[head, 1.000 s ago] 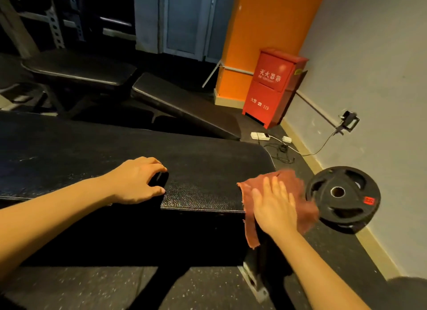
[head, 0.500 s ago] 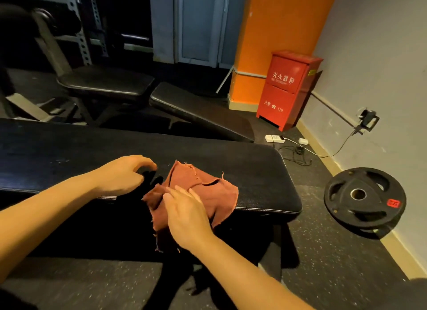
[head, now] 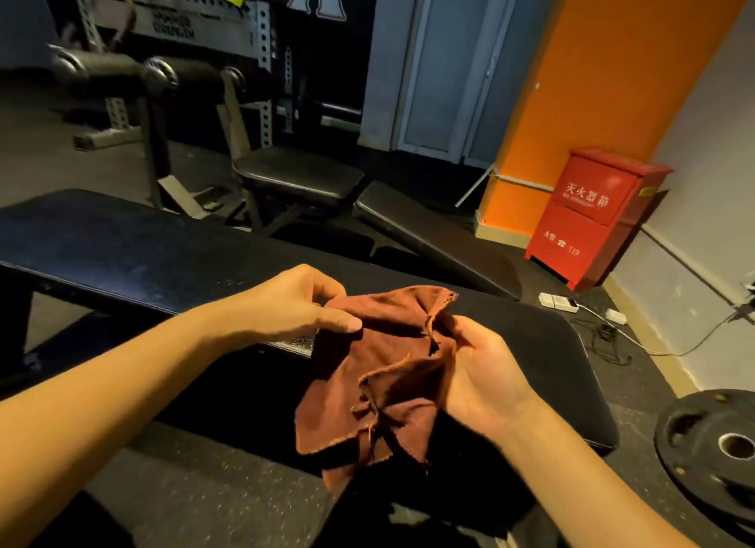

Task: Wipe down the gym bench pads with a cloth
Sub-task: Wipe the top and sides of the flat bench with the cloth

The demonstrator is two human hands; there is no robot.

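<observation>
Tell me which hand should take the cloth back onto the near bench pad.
Probably the right hand: most of the cloth is bunched in its palm. The left hand only pinches the upper edge, above the near bench pad.

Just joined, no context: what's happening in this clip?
A person is holding a reddish-brown cloth in both hands above the near edge of a black bench pad. The left hand pinches its upper left edge; the right hand cups its right side. The cloth hangs crumpled, off the pad, so no wiping is happening right now.
</observation>
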